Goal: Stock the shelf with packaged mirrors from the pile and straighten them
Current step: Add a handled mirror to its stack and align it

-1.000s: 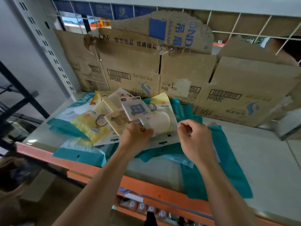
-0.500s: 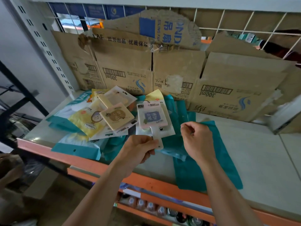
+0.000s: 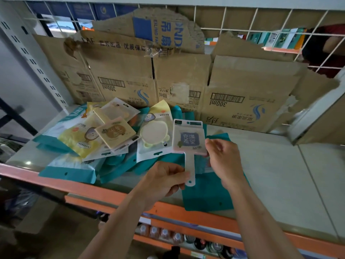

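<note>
My left hand [image 3: 164, 181] pinches the white handle of a pink packaged hand mirror [image 3: 189, 139] with a blue label, held upright above the shelf. My right hand [image 3: 223, 159] touches the mirror's right edge with curled fingers. To the left lies the pile of packaged mirrors [image 3: 112, 131]: yellow, cream and white packs on teal bags. A round cream mirror pack [image 3: 155, 133] lies just left of the held one.
The grey shelf board [image 3: 280, 174] stretches to the right, with an orange front rail [image 3: 168, 208]. Torn cardboard sheets [image 3: 242, 90] line the wire back. A teal bag [image 3: 205, 197] lies under my hands. Bottles [image 3: 164, 232] stand on the shelf below.
My left hand lifted the pink mirror off the pile and carried it right. My right hand, which hovered curled beside it, now meets its right edge.
</note>
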